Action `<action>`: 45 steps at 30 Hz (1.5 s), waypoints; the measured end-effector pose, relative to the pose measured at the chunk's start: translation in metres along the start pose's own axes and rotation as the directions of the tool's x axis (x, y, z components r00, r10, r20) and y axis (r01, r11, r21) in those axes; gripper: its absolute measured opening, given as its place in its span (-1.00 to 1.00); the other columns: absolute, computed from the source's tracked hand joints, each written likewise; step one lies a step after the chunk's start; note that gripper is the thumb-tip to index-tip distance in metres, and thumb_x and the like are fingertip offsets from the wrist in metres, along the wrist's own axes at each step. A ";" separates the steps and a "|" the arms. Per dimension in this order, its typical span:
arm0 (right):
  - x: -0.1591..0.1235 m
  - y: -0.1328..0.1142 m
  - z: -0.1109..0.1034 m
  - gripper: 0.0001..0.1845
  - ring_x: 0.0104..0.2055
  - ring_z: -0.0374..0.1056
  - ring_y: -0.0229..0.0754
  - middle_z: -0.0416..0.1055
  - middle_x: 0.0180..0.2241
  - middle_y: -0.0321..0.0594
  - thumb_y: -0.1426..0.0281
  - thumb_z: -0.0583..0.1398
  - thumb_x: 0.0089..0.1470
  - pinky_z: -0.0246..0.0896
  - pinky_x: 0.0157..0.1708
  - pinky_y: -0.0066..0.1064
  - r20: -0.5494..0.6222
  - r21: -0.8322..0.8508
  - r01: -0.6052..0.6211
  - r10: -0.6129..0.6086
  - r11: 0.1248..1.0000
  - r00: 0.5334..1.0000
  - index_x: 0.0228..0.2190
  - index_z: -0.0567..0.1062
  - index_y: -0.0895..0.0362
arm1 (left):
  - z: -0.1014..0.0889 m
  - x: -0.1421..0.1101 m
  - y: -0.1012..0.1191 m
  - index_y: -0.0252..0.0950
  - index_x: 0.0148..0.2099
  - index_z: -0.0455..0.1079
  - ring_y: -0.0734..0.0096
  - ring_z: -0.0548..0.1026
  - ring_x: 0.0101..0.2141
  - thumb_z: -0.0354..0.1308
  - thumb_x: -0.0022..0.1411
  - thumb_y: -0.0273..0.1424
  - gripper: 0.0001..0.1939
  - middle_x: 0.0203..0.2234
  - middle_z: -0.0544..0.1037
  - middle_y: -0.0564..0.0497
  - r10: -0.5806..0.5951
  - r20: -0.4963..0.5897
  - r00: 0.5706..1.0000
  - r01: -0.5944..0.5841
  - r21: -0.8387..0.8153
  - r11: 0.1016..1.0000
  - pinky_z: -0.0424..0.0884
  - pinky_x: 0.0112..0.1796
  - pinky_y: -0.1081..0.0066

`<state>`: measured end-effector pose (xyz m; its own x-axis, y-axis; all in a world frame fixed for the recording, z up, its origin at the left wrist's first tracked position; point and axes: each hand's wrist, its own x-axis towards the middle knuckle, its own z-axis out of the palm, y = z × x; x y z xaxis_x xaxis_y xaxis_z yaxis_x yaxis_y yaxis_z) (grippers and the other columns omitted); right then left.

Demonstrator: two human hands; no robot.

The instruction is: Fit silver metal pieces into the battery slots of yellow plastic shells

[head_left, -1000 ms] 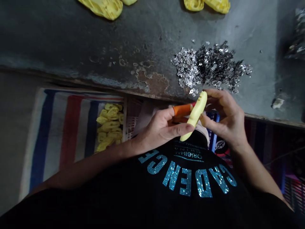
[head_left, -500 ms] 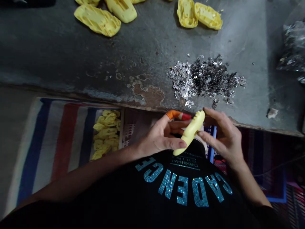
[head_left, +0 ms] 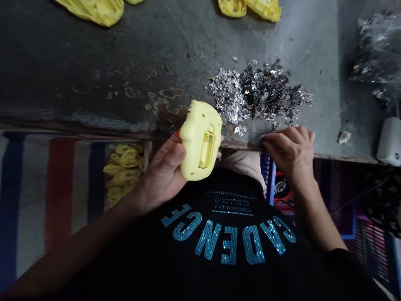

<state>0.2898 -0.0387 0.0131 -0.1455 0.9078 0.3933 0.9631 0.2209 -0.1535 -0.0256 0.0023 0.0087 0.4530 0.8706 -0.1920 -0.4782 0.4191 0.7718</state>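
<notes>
In my left hand (head_left: 166,167) is a yellow plastic shell (head_left: 196,146), gripped by its side with the thumb in front. Its outer face is turned up and shows an oblong battery compartment with small metal contacts inside. Some of the fingers are hidden behind it, and a bit of orange covering shows on one. At the table's front edge, my right hand (head_left: 291,152) has thumb and forefinger pinched together. A tiny glint shows at those fingertips, too small to name. Just beyond them lies a heap of small shiny metal pieces (head_left: 260,94).
More yellow shells (head_left: 263,8) lie along the far side of the grey table (head_left: 125,54). A clear bag of metal pieces (head_left: 376,50) and a white device (head_left: 390,142) are at the right. Below the table stand a box of yellow parts (head_left: 123,167) and a blue crate (head_left: 267,175).
My right hand has let go of the shell and moved to the table edge by the metal pieces. My left hand has shifted left and turned the shell compartment side up.
</notes>
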 end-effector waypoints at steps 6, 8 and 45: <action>-0.008 -0.011 0.001 -0.91 -0.10 0.43 0.03 0.70 -0.17 -0.24 0.34 0.35 0.54 0.16 -0.05 -0.06 0.038 -0.028 0.083 -0.082 0.996 0.996 -0.10 0.70 -0.08 | 0.015 0.000 -0.001 -0.05 0.32 0.71 -0.09 0.68 0.37 0.53 0.40 0.05 -0.43 0.27 0.79 -0.03 -0.079 -0.008 0.997 0.079 -0.008 0.997 0.72 0.17 0.20; -0.014 -0.013 0.001 -0.94 -0.11 0.42 0.02 0.70 -0.18 -0.24 0.33 0.37 0.53 0.16 -0.07 -0.07 0.010 -0.001 0.113 -0.113 0.994 0.994 -0.06 0.70 -0.08 | 0.015 -0.001 -0.002 -0.05 0.29 0.72 -0.15 0.60 0.45 0.53 0.38 0.04 -0.46 0.28 0.78 -0.04 -0.108 -0.027 0.994 0.108 0.012 0.994 0.71 0.18 0.18; 0.055 -0.045 -0.052 -0.94 -0.32 0.61 -0.21 0.73 -0.25 -0.36 0.38 0.44 0.38 0.50 -0.32 -0.32 0.257 0.714 -0.040 -0.208 0.699 0.944 -0.15 0.68 -0.01 | 0.028 -0.007 -0.014 -0.11 0.46 0.52 -0.08 0.86 -0.14 0.47 0.42 0.23 -0.21 0.06 0.80 -0.21 -0.330 0.347 0.878 0.380 -0.087 0.921 0.72 -0.48 0.35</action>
<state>0.2498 -0.0175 0.0889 -0.3960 0.9023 0.1705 0.5175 0.3727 -0.7702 -0.0013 -0.0168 0.0161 0.8168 0.5364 -0.2125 -0.3335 0.7396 0.5846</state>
